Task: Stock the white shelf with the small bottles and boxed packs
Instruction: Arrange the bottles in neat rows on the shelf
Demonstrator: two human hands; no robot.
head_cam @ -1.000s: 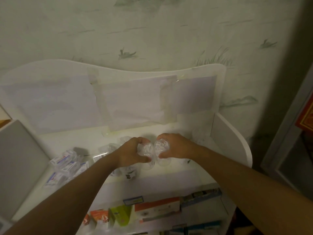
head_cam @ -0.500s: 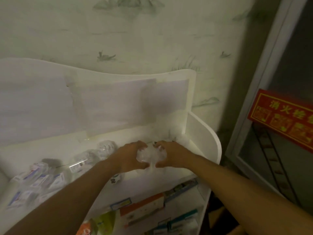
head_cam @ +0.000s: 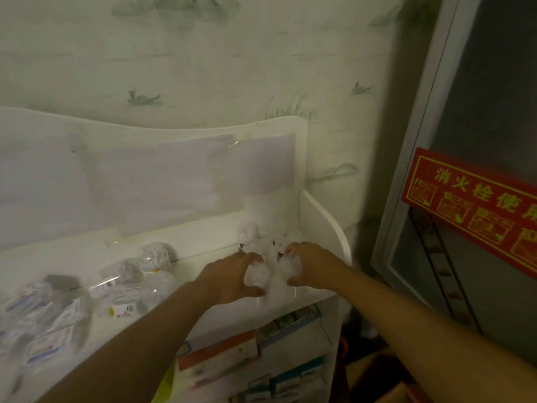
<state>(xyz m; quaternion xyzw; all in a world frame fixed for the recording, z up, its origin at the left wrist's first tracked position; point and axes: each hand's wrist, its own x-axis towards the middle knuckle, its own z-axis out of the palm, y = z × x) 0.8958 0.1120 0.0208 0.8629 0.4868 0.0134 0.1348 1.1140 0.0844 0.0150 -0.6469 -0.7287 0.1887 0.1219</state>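
— Clear plastic, those small bottles [head_cam: 257,276]: where are they?

— At the right end of the white shelf's [head_cam: 325,216] top level. The left hand [head_cam: 229,279] has its grip curled round one; the right hand [head_cam: 312,267] grips another just beside it.

— Why both hands?

— Likely to set two down together beside the bottles [head_cam: 261,242] already there.

— And the rest?

— Bagged bottles [head_cam: 136,280] lie mid-shelf, boxed packs [head_cam: 43,318] at the left, probably awaiting sorting. More boxes [head_cam: 220,356] fill the level below.

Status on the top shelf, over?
Left hand grips small bottle. Right hand grips another. Both at right end of white shelf. Nothing blocking.
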